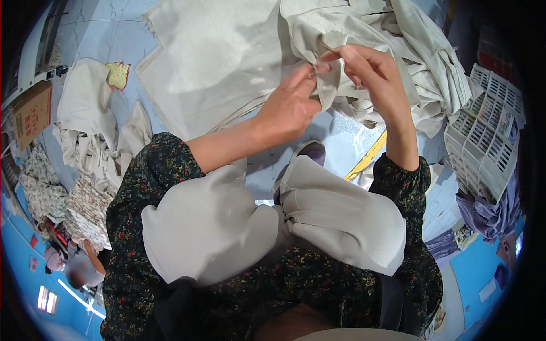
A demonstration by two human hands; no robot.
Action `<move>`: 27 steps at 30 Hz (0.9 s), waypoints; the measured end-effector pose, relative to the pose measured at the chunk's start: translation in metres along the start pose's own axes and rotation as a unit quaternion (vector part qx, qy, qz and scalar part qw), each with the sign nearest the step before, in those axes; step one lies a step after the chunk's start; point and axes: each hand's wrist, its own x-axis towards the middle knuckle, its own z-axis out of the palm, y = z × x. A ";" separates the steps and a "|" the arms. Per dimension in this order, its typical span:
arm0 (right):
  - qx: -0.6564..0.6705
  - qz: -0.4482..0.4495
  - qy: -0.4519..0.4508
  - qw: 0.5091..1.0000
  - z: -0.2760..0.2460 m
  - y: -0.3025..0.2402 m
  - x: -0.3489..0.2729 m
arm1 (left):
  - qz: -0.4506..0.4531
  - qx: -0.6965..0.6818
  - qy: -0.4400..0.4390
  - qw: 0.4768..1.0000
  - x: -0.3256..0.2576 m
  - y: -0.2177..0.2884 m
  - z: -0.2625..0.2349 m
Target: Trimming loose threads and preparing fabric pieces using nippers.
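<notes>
In front of me my left hand (291,107) is closed on a gathered part of a cream cloth (328,88), its fingertips pressed into the folds. My right hand (375,71) is beside it, thumb and forefinger pinched together near the top of the same folds. What lies between those right fingertips is too small to make out. The held cloth joins a crumpled heap of cream fabric (409,79) behind and to the right. A flat cream piece (210,62) with a frayed edge spreads out to the left.
On the right stands a white slatted plastic crate (483,131), with purple cloth (492,213) below it. More cream cloth (85,108) and a cardboard box (32,113) lie to the left. A yellow strip (369,153) shows on the floor. Another person (85,267) is at the far lower left.
</notes>
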 end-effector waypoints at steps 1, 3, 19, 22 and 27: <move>-0.075 -0.017 0.028 0.997 0.003 0.006 0.003 | 0.017 0.004 -0.022 1.000 -0.001 0.002 0.004; -0.151 0.001 0.006 0.988 -0.006 0.015 0.008 | 0.038 -0.001 -0.048 0.998 0.000 0.007 0.006; -0.272 0.149 -0.209 0.927 -0.032 0.014 0.047 | 0.053 0.000 -0.061 0.997 0.000 0.013 0.004; -0.275 0.171 -0.240 0.915 -0.030 0.017 0.053 | 0.077 0.018 -0.039 0.996 0.002 0.013 0.005; -0.114 0.162 -0.317 0.928 -0.044 0.023 0.056 | 0.096 -0.007 -0.019 0.995 0.005 0.010 0.008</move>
